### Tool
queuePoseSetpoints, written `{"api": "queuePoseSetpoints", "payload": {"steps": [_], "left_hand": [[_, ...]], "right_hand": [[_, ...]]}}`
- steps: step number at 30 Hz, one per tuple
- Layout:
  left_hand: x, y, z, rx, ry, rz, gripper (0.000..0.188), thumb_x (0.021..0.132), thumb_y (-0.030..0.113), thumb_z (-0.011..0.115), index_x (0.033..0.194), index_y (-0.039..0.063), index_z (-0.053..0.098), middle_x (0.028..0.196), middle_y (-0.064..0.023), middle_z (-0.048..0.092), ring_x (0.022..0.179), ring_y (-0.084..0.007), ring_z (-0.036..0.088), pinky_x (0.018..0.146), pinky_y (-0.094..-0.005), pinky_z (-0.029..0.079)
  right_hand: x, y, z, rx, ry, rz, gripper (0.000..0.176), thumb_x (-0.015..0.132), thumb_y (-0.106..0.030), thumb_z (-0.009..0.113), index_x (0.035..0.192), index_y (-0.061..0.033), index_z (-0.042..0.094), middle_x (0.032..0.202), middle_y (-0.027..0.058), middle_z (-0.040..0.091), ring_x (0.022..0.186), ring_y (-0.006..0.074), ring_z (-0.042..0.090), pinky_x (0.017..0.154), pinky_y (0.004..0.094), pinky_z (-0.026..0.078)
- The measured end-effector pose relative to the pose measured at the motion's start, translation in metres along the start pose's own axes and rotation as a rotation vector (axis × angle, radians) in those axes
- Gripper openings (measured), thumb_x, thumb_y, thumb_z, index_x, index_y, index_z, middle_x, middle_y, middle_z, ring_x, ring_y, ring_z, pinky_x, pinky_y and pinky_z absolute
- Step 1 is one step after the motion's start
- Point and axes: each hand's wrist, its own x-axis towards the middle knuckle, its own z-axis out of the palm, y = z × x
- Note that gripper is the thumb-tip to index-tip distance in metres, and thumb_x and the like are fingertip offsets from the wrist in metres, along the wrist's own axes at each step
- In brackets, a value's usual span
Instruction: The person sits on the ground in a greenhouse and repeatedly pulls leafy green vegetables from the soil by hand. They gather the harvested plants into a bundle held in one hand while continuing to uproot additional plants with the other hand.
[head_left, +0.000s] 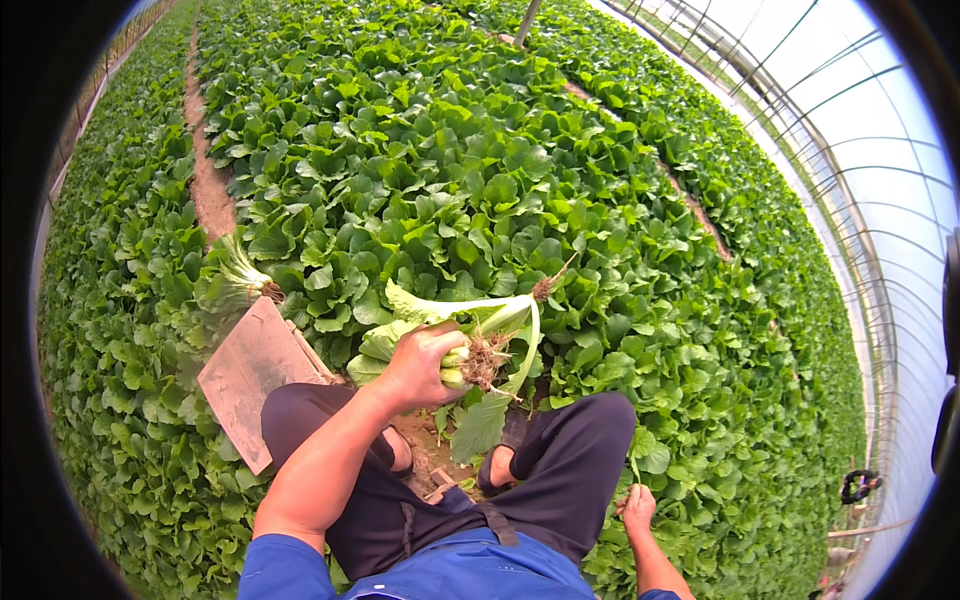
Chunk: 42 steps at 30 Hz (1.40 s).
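Note:
My left hand (429, 364) grips a bunch of leafy greens (456, 367) above the gap between my knees. The bunch's fibrous, soil-covered roots (486, 360) point right, while its leaves spread behind the fist. Another uprooted plant (499, 311) lies across the bunch, its dirty root towards the upper right and one leaf (484, 426) hanging down. Beside my right knee, my right hand (637, 506) is closed around the thin stalk of a green leaf (649, 454); the rest of what it may hold is hidden.
A flat wooden board (251, 371) rests by my left knee. Just beyond it lies a bundle of greens (244, 277), roots facing right. Dense rows of leafy plants (465, 165) surround me, with a bare soil path (208, 172) at left. Greenhouse hoops (847, 150) curve along the right.

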Motion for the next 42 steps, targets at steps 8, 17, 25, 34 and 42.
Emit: {"api": "queuePoseSetpoints", "payload": {"steps": [8,17,25,34,42], "left_hand": [[0.010,0.018,-0.006,0.083,0.006,0.002,0.042,0.061,0.023,0.085,0.097,0.012,0.065,0.095,-0.0099,0.067,0.082,-0.0340,0.068,0.070,-0.0420,0.054],[0.006,0.016,0.004,0.159,-0.071,-0.004,0.051,0.054,0.022,0.084,0.101,0.013,0.066,0.104,-0.0120,0.068,0.085,-0.0328,0.069,0.073,-0.0418,0.055],[0.013,0.019,0.015,0.004,-0.143,0.046,0.051,0.057,0.020,0.088,0.102,0.011,0.066,0.100,-0.0103,0.068,0.087,-0.0338,0.067,0.075,-0.0419,0.054],[0.015,0.014,0.017,-0.616,-0.273,-0.189,0.043,0.074,0.004,0.073,0.115,0.001,0.063,0.101,-0.0060,0.068,0.089,-0.0129,0.061,0.084,-0.0318,0.051],[0.021,0.006,0.008,-0.775,-0.282,-0.504,0.047,0.074,0.009,0.072,0.119,0.003,0.061,0.108,-0.0022,0.064,0.098,-0.0107,0.058,0.090,-0.0281,0.047]], "right_hand": [[-0.214,0.129,-0.015,-0.555,-0.223,0.458,0.026,0.098,-0.024,0.052,0.093,0.0000,0.061,0.066,0.0148,0.066,0.058,0.0260,0.065,0.056,0.0377,0.053],[-0.235,0.112,-0.005,-1.086,-0.309,0.282,0.029,0.094,-0.024,0.057,0.088,0.0012,0.068,0.077,0.0130,0.070,0.081,0.0328,0.070,0.072,0.0442,0.054],[0.011,-0.184,0.040,0.378,-0.067,-0.560,0.030,0.103,-0.021,0.055,0.119,0.0033,0.060,0.110,0.0131,0.070,0.097,0.0195,0.067,0.086,0.0310,0.053],[-0.007,-0.358,0.206,1.078,-1.048,-0.354,0.078,0.086,-0.043,0.076,0.142,0.0000,0.043,0.145,0.0231,0.048,0.134,0.0301,0.047,0.115,0.0435,0.035],[0.014,-0.361,0.188,1.122,-0.743,-0.406,0.032,0.099,-0.019,0.060,0.125,-0.0012,0.056,0.112,0.0161,0.067,0.104,0.0262,0.066,0.094,0.0398,0.053]]}}
